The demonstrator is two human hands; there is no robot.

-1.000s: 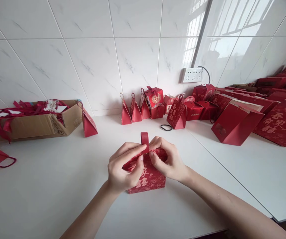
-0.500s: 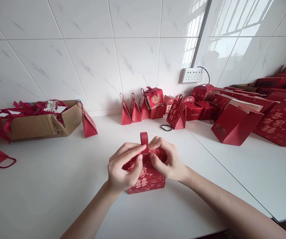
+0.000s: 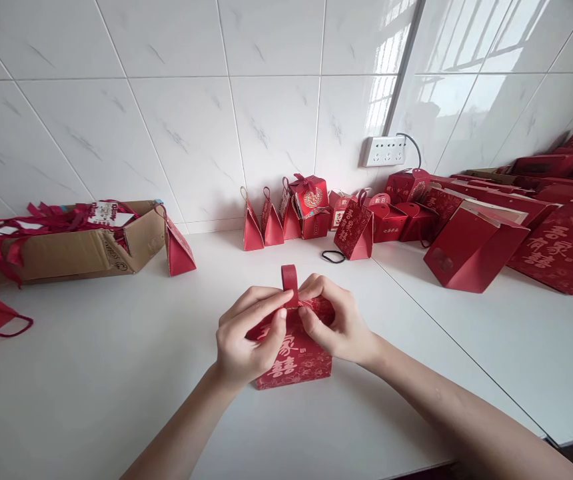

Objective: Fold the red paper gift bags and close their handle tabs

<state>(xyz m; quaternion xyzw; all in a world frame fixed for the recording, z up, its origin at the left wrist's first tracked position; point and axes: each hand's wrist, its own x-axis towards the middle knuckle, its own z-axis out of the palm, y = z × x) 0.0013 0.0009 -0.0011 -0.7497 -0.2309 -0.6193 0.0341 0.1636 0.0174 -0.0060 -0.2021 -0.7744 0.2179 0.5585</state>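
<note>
A red gift box (image 3: 299, 357) with pale printed characters stands on the white table in front of me. From its top edge rises a looped red strap handle (image 3: 289, 277). My left hand (image 3: 251, 330) pinches the top edge left of the strap, thumb in front and fingers behind. On the other side, my right hand (image 3: 334, 317) pinches the same edge close to the strap's base. Both hands partly cover the upper front of the box.
A cardboard carton (image 3: 66, 250) with red ribbons lies at left beside a small red box (image 3: 180, 248). Along the tiled wall stand several red boxes (image 3: 253, 230), with a black loop (image 3: 333, 256) before them. Larger red gift bags (image 3: 561, 250) crowd the right. A white power strip (image 3: 383, 152) is on the wall.
</note>
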